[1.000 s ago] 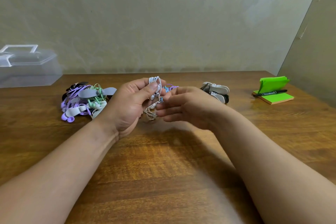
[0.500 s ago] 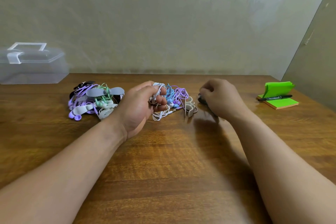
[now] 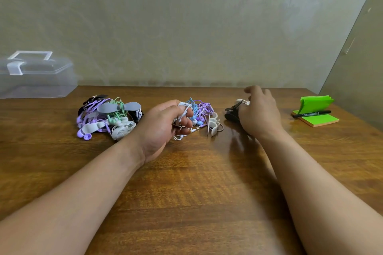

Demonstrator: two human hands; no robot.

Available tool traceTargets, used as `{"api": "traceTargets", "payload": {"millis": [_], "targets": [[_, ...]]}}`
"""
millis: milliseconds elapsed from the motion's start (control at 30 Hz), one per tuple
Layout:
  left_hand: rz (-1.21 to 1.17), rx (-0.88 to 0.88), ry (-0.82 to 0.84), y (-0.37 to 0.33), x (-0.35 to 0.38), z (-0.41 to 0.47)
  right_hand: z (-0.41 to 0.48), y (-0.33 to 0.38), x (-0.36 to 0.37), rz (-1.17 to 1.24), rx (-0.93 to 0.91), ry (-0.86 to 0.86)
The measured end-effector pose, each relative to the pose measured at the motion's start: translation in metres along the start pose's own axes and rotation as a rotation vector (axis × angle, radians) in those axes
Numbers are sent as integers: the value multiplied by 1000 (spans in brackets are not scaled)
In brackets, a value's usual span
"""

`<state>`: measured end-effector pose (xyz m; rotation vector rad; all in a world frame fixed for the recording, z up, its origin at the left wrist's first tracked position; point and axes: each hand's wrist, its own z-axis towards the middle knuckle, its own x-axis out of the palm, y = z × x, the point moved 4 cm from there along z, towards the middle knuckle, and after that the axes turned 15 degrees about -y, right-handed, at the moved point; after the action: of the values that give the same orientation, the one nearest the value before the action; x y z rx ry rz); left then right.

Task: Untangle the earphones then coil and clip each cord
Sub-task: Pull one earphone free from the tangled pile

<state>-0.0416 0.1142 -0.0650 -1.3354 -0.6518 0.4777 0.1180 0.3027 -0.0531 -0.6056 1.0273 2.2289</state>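
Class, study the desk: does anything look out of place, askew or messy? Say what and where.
Yes: the blue and purple earphones in the middle lie knotted in a loose tangle. On the sticky-note pad at right, the top sheets are bent upright.

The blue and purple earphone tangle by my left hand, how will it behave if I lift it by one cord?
Probably floppy: the blue and purple tangle lies in thin loose loops on the table. It would likely come up as one clump, since the cords cross each other. It looks light, being only thin cords and small buds.
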Motion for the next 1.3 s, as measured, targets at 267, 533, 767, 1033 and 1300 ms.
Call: {"api": "traceTargets", "payload": {"millis": [267, 533, 767, 1033, 1300], "targets": [[2, -9, 15, 0, 1, -1, 0, -2, 12, -30, -92, -5], [-225, -110, -18, -5, -7, 5, -14, 44, -24, 617, 39, 10], [-64, 21, 63, -8, 6, -8, -47, 79, -16, 878, -20, 507], [-48, 136, 4, -17, -2, -3, -61, 85, 1, 1310, 404, 697], [-36, 149, -72, -16, -8, -1, -67, 87, 1, 1146, 328, 605]]}}
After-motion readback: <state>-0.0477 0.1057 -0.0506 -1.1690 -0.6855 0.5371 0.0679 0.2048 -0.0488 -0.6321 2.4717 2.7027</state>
